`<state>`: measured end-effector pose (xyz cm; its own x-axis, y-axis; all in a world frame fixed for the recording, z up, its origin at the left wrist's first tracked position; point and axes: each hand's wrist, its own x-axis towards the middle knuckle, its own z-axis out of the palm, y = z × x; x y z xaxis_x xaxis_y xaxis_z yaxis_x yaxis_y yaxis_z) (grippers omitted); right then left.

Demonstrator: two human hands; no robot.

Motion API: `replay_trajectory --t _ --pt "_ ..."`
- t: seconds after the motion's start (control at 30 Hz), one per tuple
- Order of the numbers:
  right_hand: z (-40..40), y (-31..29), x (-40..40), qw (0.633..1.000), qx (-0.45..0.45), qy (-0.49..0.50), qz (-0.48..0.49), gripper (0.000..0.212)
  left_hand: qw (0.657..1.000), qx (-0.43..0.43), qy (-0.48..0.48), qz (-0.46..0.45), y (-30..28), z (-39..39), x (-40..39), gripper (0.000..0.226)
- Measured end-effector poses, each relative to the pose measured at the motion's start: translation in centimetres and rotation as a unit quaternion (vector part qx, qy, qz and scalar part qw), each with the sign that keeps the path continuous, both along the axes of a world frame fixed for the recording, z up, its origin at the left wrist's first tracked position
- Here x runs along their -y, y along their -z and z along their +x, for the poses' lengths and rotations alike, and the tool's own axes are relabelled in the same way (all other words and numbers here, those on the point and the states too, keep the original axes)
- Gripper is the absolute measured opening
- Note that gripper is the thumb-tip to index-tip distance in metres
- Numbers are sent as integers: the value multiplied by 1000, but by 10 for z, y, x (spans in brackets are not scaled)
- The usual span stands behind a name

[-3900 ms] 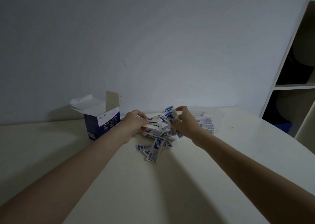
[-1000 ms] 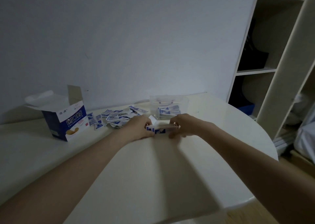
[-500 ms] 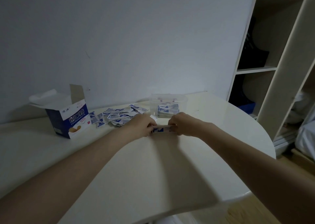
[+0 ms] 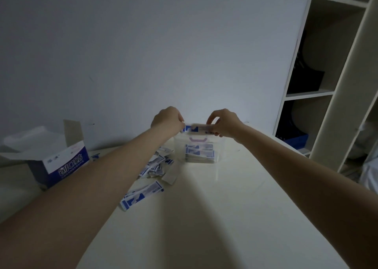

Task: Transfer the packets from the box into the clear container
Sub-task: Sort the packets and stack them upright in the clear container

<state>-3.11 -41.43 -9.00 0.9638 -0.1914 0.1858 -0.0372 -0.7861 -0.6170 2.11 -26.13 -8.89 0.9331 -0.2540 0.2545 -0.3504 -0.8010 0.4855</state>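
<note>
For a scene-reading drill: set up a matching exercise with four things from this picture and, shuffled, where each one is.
Things:
1. blue box
2. clear container
3. held bundle of packets
4. loose packets

Places:
A. gripped at both ends by the left hand and right hand, above the container
B. far left of the table, flaps open
C. scattered on the table between box and container
D. near the wall, a stack of packets inside

Pairs: 1-B, 2-D, 3-A, 4-C
</note>
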Motion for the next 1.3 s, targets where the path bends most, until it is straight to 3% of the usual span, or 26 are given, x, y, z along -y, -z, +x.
replay_trajectory --t 0.17,0.27,0.37,0.43,0.6,0.7,0.8,0.9,1.0,1.07,1.13,1.23,1.3 --pt "29 12 1 984 -95 37 -149 25 978 -11 3 208 10 19 22 27" --pt "39 17 1 971 -141 40 -188 29 958 -38 11 284 14 24 29 27" --pt "44 21 0 964 -150 40 -216 20 942 -35 25 334 15 24 31 7" --pt "45 20 -1 958 -158 38 -236 12 935 -33 37 350 16 23 32 26" --pt "41 15 -7 947 -180 34 -266 21 930 -29 35 366 19 17 35 42" --pt "34 10 -6 965 -145 34 -216 5 930 -47 29 364 18 13 36 41" --pt "24 -1 -4 982 -85 52 -162 17 930 -58 22 361 18 6 37 43" --pt "11 -6 -8 976 -157 35 -149 14 936 -62 16 346 21 1 38 45" --pt "3 2 -12 961 -225 18 -158 35 940 -66 21 335 24 -2 39 41" --pt "4 11 -12 954 -245 4 -172 30 946 -80 25 314 25 -4 39 35" --pt "4 16 -14 952 -245 -7 -181 12 957 -90 26 275 26 -6 39 29" --pt "6 20 -14 964 -219 -16 -148 28 964 -100 32 244 25 -8 39 33" --pt "6 20 -16 955 -239 0 -177 24 967 -102 30 233 24 -9 38 33"
